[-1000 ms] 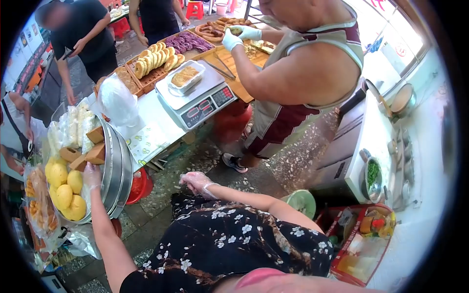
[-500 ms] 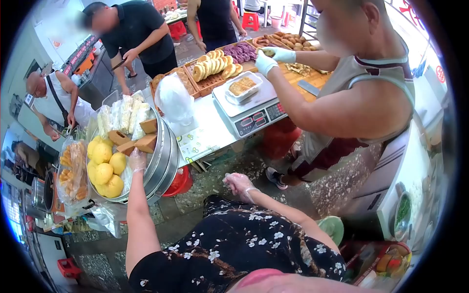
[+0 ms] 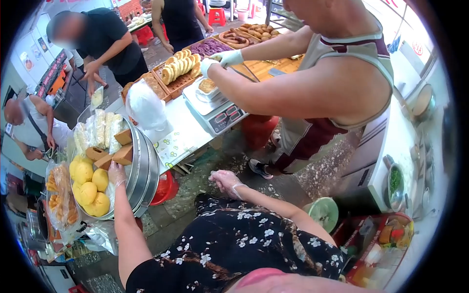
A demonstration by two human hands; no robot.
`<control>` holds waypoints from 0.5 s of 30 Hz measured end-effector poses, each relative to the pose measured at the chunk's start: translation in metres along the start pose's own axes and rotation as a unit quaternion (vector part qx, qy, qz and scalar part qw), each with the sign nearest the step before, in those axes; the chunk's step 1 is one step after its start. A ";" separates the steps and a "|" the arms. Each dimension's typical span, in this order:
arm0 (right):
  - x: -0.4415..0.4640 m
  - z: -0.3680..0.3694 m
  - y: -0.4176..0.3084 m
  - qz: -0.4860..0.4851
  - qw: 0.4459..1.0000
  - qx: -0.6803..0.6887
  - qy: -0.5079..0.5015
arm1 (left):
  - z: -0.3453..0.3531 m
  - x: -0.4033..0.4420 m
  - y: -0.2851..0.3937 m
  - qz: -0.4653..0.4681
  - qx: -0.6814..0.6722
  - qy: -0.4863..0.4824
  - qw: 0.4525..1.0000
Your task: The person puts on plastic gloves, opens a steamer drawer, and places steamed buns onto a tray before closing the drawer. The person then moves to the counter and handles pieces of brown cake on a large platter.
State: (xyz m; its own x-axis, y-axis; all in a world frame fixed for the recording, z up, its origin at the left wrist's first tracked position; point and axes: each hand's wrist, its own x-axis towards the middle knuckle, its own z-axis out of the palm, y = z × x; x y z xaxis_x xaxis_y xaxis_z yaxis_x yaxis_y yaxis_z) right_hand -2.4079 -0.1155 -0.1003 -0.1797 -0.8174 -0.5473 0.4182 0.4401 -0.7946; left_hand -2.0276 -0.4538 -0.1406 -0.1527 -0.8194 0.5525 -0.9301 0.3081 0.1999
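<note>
My left hand (image 3: 117,173), in a clear plastic glove, reaches into a round metal steamer (image 3: 146,168). Its fingers are closed at a brown block of cake (image 3: 123,155), beside yellow round buns (image 3: 88,193). Behind the blocks lie wrapped corn cobs (image 3: 100,128). My right hand (image 3: 226,182), also gloved, hangs over the floor with its fingers curled together; whether something small is inside cannot be made out.
A co-worker's gloved hands (image 3: 222,61) are above a scale (image 3: 215,115) bearing a food tray. Flatbreads (image 3: 181,66) fill a basket. A person across the counter holds a wrapped item (image 3: 96,98) over the steamer's far edge. A red bucket (image 3: 165,189) stands beside the steamer.
The person across the counter now holds a wrapped item up from the steamer. The co-worker's hands have come nearer the tray on the scale. My left hand stays at the brown blocks.
</note>
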 end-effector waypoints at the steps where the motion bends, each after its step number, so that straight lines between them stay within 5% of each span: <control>1: -0.002 0.000 -0.002 0.004 1.000 -0.002 0.005 | -0.003 -0.002 0.002 -0.010 -0.001 -0.001 1.000; 15: 0.009 0.001 0.002 0.001 1.000 -0.021 -0.006 | -0.030 -0.005 0.032 -0.018 0.045 -0.085 0.995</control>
State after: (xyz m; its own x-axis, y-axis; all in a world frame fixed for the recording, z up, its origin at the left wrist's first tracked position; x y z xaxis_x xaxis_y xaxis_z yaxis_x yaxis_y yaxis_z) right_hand -2.4079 -0.1225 -0.1063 -0.1683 -0.8207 -0.5460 0.3799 0.4571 -0.8042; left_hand -2.0463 -0.4256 -0.1124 -0.1664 -0.9013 0.4000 -0.9609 0.2392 0.1391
